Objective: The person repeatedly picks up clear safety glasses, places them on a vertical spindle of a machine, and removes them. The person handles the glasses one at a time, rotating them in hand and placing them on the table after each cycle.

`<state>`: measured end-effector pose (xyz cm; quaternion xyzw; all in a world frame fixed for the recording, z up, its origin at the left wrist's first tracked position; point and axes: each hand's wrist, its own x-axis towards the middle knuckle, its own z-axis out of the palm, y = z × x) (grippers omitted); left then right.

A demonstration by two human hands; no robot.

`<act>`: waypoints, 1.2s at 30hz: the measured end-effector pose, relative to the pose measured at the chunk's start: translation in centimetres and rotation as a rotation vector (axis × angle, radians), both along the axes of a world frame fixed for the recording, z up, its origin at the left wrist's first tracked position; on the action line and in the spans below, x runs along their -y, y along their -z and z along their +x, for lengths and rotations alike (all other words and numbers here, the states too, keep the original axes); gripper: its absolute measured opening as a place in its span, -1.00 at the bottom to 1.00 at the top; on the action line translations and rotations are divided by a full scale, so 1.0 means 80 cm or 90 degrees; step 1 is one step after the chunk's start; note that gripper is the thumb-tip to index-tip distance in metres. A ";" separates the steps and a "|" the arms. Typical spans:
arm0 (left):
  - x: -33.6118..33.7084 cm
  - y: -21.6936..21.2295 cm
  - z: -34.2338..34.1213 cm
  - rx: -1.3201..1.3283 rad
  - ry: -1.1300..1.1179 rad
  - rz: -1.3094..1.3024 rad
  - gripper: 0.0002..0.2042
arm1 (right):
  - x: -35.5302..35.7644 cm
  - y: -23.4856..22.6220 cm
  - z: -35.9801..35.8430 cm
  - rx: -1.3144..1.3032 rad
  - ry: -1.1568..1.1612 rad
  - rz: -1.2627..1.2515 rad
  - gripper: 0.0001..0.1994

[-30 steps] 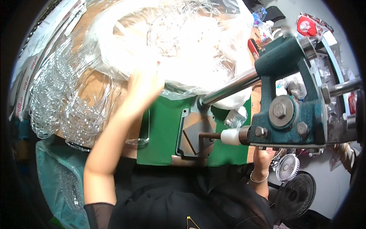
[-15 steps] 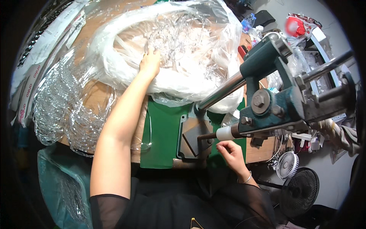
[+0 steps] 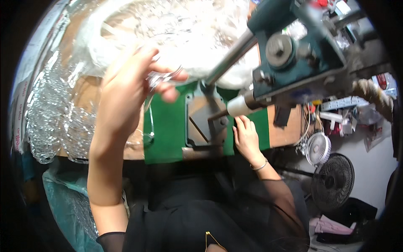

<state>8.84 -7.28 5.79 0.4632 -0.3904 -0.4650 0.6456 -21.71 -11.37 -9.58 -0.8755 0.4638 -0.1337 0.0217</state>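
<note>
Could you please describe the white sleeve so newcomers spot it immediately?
Find the dark-green press over the green mat. At its lower left, near the right hand, a thin dark rod sticks out. The white sleeve is the pale cylinder between rod and press, unlike the dark metal around it.

Polished metal, painted metal and crinkled plastic over a wooden table (image 3: 290,135).
The press (image 3: 308,44) is teal-painted metal with a slight gloss; its column (image 3: 230,60) is smooth, mirror-bright metal, its white sleeve (image 3: 238,106) smooth and plastic-looking, its base (image 3: 214,126) dull, brownish metal. Silvery pieces (image 3: 158,79) in the left hand (image 3: 158,77) glint, blurred. The large whitish bag (image 3: 91,40) is thin, wrinkled, translucent plastic; the teal bag (image 3: 60,194) is glossy plastic. The green mat (image 3: 163,122) looks smooth and matt. Soft black cloth forms the top (image 3: 180,220), with sheer sleeves; the bracelet (image 3: 260,165) is shiny metal.
</note>
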 end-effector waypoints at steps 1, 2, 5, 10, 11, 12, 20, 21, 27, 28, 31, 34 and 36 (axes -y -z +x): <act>-0.025 -0.006 -0.010 -0.027 0.007 0.031 -0.62 | -0.005 -0.002 -0.005 0.029 -0.026 0.012 -0.63; -0.046 -0.009 -0.020 -0.058 0.016 0.060 -0.59 | -0.002 -0.004 -0.018 0.034 -0.052 0.021 -0.63; -0.080 -0.008 -0.061 -0.229 -0.042 -0.006 -0.54 | 0.019 -0.030 -0.016 0.191 0.015 0.057 -0.73; -0.078 0.033 -0.091 -0.321 0.034 -0.101 -0.65 | 0.029 0.016 -0.027 0.334 0.152 0.234 -0.92; -0.081 0.036 -0.101 -0.321 0.024 -0.090 -0.64 | 0.024 0.022 -0.028 0.339 0.142 0.177 -0.92; -0.083 0.038 -0.107 -0.321 0.014 -0.079 -0.63 | 0.021 0.032 -0.029 0.390 0.142 0.167 -0.93; -0.089 0.062 -0.125 -0.268 0.079 -0.020 -0.51 | 0.032 0.026 -0.029 0.286 0.073 0.142 -0.91; -0.089 0.064 -0.128 -0.253 0.091 -0.009 -0.51 | 0.034 0.025 -0.029 0.279 0.071 0.148 -0.90; -0.095 0.077 -0.130 -0.236 0.141 0.074 -0.35 | 0.035 -0.026 -0.018 0.377 0.075 0.382 -0.89; -0.097 0.075 -0.127 -0.262 0.171 0.120 -0.33 | 0.025 -0.051 -0.007 0.394 0.052 0.396 -0.90; -0.089 0.064 -0.123 -0.375 0.261 0.257 -0.27 | -0.010 -0.132 0.028 0.388 -0.230 0.335 -0.91; -0.096 0.063 -0.127 -0.412 0.275 0.220 -0.30 | -0.026 -0.160 0.058 0.366 -0.420 0.286 -0.85; -0.097 0.057 -0.120 -0.409 0.275 0.221 -0.32 | -0.023 -0.157 0.063 0.389 -0.436 0.328 -0.86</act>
